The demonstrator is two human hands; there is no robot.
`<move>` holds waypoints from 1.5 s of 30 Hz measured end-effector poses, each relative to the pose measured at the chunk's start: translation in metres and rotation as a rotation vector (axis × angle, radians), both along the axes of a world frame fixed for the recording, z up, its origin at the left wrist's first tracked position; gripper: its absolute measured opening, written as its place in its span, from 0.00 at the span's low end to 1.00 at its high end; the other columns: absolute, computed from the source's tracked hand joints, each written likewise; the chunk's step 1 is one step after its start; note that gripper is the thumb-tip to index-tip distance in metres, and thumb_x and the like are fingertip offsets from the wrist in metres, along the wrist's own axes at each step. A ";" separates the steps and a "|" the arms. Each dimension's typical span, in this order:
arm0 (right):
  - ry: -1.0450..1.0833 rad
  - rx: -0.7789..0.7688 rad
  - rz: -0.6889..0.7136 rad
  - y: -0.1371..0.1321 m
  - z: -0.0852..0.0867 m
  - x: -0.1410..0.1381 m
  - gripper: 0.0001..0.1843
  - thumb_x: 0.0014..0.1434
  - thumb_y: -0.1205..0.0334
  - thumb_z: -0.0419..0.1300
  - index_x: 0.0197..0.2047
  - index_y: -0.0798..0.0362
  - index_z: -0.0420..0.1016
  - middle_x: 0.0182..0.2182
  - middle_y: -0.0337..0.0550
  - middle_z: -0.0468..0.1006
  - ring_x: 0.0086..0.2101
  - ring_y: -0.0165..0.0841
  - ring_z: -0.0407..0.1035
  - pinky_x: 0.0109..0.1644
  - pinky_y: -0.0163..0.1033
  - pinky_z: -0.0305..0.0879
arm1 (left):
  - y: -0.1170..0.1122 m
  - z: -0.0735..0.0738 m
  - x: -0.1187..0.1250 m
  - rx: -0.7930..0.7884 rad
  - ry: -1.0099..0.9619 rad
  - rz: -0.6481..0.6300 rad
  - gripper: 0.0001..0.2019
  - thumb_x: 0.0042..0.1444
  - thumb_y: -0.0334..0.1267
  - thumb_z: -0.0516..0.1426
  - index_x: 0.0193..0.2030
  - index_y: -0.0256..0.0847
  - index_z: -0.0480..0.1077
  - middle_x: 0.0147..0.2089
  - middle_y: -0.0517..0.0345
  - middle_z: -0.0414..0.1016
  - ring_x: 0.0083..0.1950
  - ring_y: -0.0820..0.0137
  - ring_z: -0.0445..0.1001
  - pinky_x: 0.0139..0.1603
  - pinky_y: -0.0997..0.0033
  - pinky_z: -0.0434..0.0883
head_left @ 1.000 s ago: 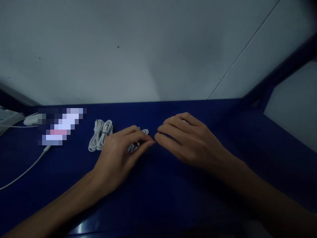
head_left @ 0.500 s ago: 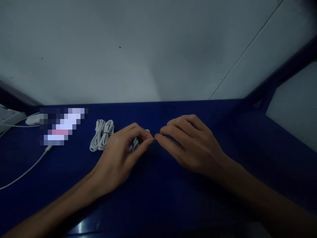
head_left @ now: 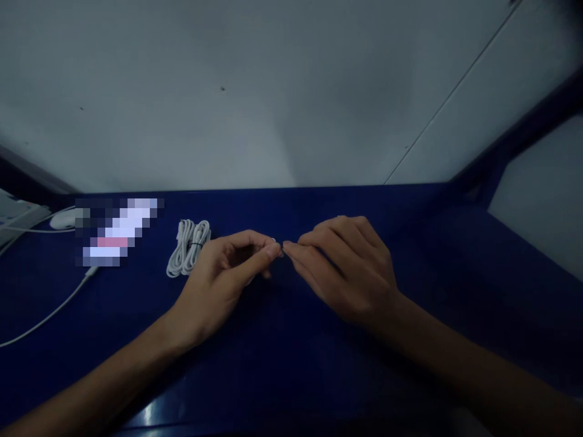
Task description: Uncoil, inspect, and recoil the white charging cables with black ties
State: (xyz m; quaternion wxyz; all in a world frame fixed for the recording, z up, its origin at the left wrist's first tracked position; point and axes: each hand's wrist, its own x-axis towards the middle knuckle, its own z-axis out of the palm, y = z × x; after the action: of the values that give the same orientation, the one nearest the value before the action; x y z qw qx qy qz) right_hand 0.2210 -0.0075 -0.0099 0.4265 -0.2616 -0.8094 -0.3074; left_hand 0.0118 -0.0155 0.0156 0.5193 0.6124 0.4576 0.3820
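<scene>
My left hand (head_left: 223,273) is closed, its thumb and index finger pinched on a mostly hidden white cable (head_left: 281,252); only a small pale bit shows at the fingertips. My right hand (head_left: 348,261) comes in from the other side, fingers bent and tips pressed together at the same spot. Whatever its fingertips grip is too small and dark to make out. Just left of my left hand lie coiled white cables (head_left: 187,247) side by side, a dark tie around the right coil. My left hand partly overlaps that coil.
A blue table (head_left: 282,364) spreads under my hands, against a grey-white wall (head_left: 228,133). At the left lies a blurred-out, lit device (head_left: 121,233) with a white cord (head_left: 59,315) plugged in. A white rounded object (head_left: 62,219) sits beside it.
My left hand has turned slightly, hiding the coiled cable that showed between its fingers. My right wrist has shifted a little left, and its fingertips stay close to the left ones.
</scene>
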 end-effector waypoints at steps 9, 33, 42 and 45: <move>0.063 -0.129 0.034 0.003 0.003 0.003 0.10 0.67 0.75 0.70 0.35 0.56 0.79 0.28 0.43 0.81 0.30 0.35 0.72 0.33 0.43 0.64 | 0.004 -0.010 -0.002 -0.077 -0.092 -0.023 0.10 0.70 0.46 0.67 0.39 0.46 0.85 0.32 0.61 0.82 0.36 0.72 0.77 0.42 0.73 0.70; 0.235 -0.389 0.104 -0.001 0.006 0.006 0.07 0.70 0.73 0.68 0.38 0.55 0.81 0.32 0.45 0.81 0.34 0.36 0.72 0.36 0.43 0.70 | -0.005 -0.011 -0.001 0.354 0.067 0.089 0.05 0.67 0.39 0.70 0.47 0.48 0.83 0.40 0.62 0.84 0.39 0.71 0.84 0.43 0.71 0.79; 0.364 -0.668 0.202 -0.005 0.011 0.006 0.08 0.69 0.74 0.68 0.39 0.52 0.81 0.33 0.40 0.81 0.35 0.34 0.73 0.39 0.43 0.72 | -0.006 -0.011 0.000 0.377 0.031 0.098 0.03 0.67 0.37 0.70 0.45 0.45 0.84 0.41 0.60 0.84 0.40 0.69 0.85 0.47 0.67 0.81; 0.401 -0.738 0.214 -0.007 0.012 0.006 0.09 0.68 0.74 0.68 0.38 0.51 0.80 0.33 0.39 0.82 0.35 0.33 0.73 0.39 0.42 0.72 | -0.007 -0.009 0.001 0.345 0.023 0.092 0.03 0.67 0.37 0.70 0.45 0.44 0.83 0.39 0.60 0.85 0.39 0.68 0.85 0.45 0.67 0.81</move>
State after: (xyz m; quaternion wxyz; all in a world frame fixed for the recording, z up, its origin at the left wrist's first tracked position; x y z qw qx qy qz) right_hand 0.2272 -0.0145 0.0019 0.4829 -0.3656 -0.7887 0.1055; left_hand 0.0128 -0.0220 0.0066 0.3830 0.6753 0.4187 0.4712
